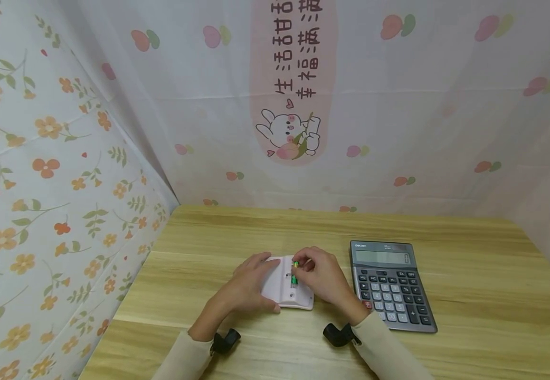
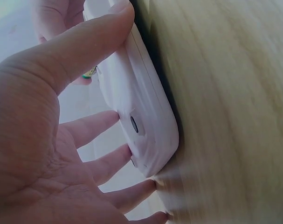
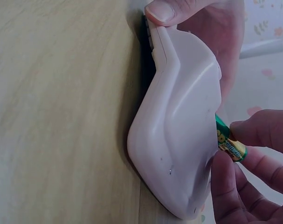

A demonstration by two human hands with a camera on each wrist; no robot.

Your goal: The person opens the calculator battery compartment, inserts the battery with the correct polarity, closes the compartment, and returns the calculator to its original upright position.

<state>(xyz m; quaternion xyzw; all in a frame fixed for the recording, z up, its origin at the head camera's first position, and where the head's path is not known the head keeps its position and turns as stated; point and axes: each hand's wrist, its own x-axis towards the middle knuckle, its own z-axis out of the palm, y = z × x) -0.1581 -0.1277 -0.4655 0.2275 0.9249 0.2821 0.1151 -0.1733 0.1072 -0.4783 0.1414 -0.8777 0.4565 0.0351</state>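
A pale pink calculator lies face down on the wooden table, its raised back upward. In the right wrist view a few dark keys show along its underside. My left hand grips it from the left, with the thumb on the near edge and the fingers spread across to the far side. Between the thumb and fingers of my right hand is a green and gold battery. The battery slants out from the calculator's back, one end at the slot there. The slot's inside is mostly hidden.
A larger grey calculator lies face up to the right, close to the right forearm. Patterned cloth hangs behind the table and along its left side. Each wrist bears a black camera mount.
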